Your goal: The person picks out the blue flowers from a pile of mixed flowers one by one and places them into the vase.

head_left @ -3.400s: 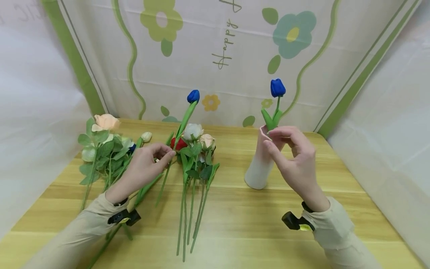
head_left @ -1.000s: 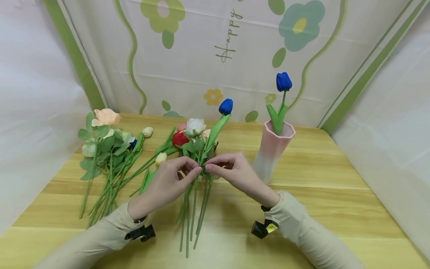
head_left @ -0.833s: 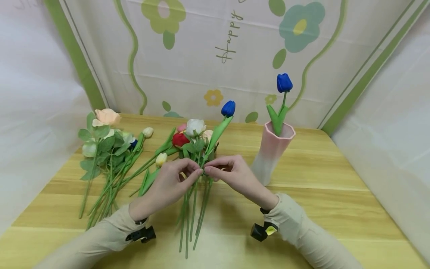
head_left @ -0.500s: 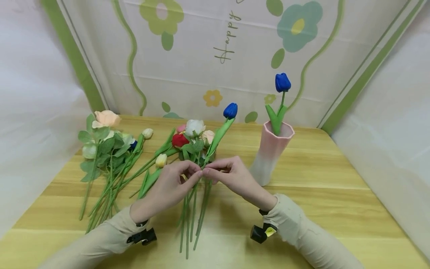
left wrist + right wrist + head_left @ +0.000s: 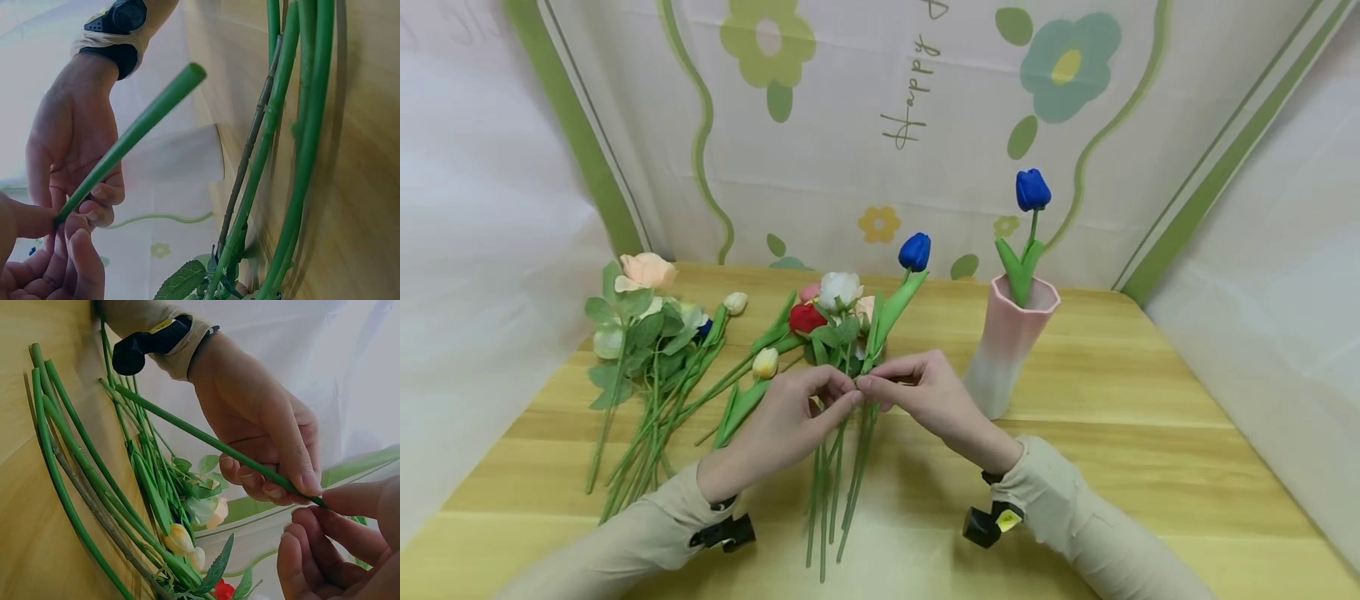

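Note:
A blue tulip is held over the middle flower pile, its head leaning to the right. My left hand pinches its green stem between thumb and fingers. Right beside it, my right hand pinches the same stem just under the leaves. In the left wrist view the bare stem juts out past the fingers, its cut end free. To the right, a second blue tulip stands upright in a pink-and-white vase.
Beneath my hands lie a red rose, a white rose and several long stems. A yellow tulip lies left of them. Farther left is another pile with a peach rose. A printed cloth hangs behind the wooden table.
My right hand has left the vase rim and joined my left at the stem. The left hand has carried the tulip rightward, and its head has tipped further right.

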{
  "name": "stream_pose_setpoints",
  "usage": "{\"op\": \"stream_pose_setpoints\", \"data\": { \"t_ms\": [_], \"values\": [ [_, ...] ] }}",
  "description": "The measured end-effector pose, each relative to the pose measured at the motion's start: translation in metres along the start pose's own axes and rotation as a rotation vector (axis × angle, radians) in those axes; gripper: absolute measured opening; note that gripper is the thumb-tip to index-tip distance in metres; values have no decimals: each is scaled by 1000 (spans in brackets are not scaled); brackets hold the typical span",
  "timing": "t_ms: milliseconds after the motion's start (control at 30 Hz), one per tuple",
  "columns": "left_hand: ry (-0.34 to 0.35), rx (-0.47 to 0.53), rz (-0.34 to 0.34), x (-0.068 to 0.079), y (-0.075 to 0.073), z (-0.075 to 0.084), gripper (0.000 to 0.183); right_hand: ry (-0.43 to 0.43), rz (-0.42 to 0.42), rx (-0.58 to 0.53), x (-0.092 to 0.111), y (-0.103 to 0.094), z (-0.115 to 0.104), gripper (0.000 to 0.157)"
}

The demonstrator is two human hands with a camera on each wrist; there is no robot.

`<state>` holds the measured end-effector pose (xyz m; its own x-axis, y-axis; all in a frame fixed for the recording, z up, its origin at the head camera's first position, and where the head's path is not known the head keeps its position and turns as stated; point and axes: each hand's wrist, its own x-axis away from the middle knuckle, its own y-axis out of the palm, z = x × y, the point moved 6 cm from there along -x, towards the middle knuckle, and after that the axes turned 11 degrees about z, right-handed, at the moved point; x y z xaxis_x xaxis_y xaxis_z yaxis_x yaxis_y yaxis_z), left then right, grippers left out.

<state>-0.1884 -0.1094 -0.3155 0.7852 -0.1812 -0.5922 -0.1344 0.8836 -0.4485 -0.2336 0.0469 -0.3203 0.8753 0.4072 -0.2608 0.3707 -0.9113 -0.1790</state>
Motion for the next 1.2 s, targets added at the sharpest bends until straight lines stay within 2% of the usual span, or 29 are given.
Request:
{"op": "stream_pose_setpoints", "data": {
  "t_ms": [133,567,833,1000,1200],
  "values": [
    [-18,0,-16,2,1,-1,4,17,6,8,1,1,3,13],
    [-13,-7,-29,2,3,-1,5,15,9,9,2,-1,1,14],
    [-7,-7,-51,3,4,1,3,-47,38,66,0,-7,-2,12],
    [-5,-15,-65,4,4,-1,4,-44,38,75,-3,-15,-3,13],
    [-21,-40,-130,2,6,-3,9,-34,29,80,-7,-20,-7,15]
  ]
}}
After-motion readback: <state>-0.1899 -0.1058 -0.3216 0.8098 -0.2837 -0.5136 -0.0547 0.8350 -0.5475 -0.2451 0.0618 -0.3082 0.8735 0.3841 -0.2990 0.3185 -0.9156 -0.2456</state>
